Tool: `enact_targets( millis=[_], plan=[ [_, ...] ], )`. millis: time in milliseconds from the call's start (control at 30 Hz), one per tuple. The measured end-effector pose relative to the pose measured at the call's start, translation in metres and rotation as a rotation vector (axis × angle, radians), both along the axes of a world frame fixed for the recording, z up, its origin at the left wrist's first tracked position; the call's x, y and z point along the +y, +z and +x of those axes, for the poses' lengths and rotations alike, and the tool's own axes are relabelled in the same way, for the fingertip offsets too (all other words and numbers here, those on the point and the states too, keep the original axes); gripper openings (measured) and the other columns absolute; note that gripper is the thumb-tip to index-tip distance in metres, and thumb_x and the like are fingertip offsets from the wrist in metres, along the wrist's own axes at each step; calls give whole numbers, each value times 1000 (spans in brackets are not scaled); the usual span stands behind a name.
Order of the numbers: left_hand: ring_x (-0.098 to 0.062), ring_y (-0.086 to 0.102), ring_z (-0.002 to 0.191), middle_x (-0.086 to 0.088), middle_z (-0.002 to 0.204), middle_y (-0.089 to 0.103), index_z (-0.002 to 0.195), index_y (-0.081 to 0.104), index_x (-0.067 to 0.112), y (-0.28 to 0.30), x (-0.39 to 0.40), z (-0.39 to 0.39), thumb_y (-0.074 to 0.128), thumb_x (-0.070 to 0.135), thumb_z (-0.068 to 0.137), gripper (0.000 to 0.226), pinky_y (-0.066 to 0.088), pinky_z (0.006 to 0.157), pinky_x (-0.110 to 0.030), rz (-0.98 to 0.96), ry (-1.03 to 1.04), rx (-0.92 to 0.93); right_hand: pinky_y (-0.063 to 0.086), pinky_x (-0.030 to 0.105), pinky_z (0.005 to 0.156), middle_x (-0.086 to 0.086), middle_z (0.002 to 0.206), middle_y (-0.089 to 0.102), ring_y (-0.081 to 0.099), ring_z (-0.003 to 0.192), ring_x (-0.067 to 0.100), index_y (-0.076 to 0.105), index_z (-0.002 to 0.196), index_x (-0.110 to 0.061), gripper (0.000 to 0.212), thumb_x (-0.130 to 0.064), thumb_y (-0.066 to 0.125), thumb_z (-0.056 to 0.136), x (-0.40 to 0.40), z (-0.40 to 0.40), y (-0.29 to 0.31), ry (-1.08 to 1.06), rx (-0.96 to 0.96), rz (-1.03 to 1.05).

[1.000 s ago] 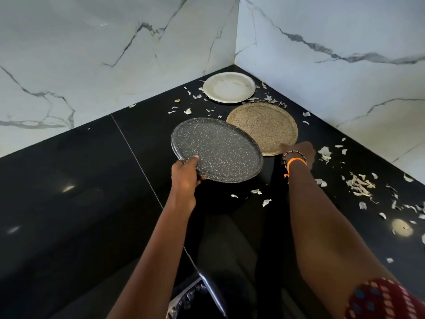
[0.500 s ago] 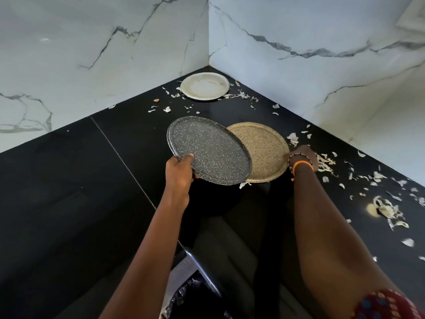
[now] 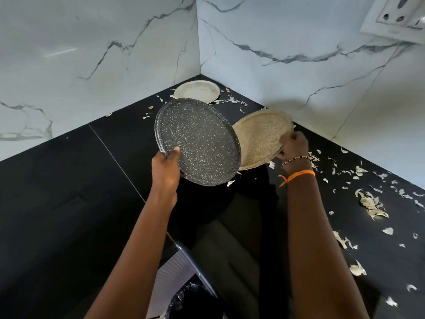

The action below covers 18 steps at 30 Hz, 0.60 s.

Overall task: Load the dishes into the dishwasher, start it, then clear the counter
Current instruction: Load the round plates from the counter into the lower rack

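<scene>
Surface: black glossy table (image 3: 69, 203) set in a corner of white marble-veined walls (image 3: 92, 54); a white socket plate (image 3: 397, 17) sits on the right wall.
Dark plate: round, charcoal with white speckles (image 3: 197, 143), raised rim, held tilted above the table.
Left hand: (image 3: 165, 171) grips the dark plate at its near-left rim; thumb on top, fingers curled beneath and hidden.
Tan plate: round, beige speckled (image 3: 259, 137), tilted up off the table, its left edge behind the dark plate.
Right hand: (image 3: 293, 145) pinches the tan plate at its right rim, fingers curled round the edge.
White plate: (image 3: 197, 90) lies flat in the corner, apart from both hands.
Debris: pale peel scraps (image 3: 370, 203) scattered over the table's right side.
Markings: no readable writing.
</scene>
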State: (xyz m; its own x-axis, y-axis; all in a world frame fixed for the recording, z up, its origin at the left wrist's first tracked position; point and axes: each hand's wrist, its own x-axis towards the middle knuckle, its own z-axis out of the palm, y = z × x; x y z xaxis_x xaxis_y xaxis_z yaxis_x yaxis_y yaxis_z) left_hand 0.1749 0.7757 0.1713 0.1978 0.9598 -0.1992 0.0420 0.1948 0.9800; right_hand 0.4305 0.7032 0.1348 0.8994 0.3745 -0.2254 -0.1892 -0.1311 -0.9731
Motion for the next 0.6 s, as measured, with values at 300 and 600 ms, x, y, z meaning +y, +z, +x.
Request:
enact_targets(
  millis=[300, 600],
  plan=[
    [-14, 43, 59, 2, 64, 47, 76, 49, 15, 9, -26, -14, 44, 33, 97, 28, 38, 61, -34, 251, 31, 162, 23, 13, 47, -4, 59, 25, 23, 47, 2, 24, 60, -20, 42, 7, 51, 77, -69, -46, 33, -246, -496, 169],
    [-17, 44, 59, 2, 63, 44, 76, 45, 9, 34, -79, -63, 40, 34, 98, 34, 27, 51, -29, 583, -178, 409, 29, 13, 48, -8, 60, 30, 35, 50, -1, 30, 66, -21, 33, 3, 49, 79, -154, -178, 58, -186, -806, -28]
  ],
)
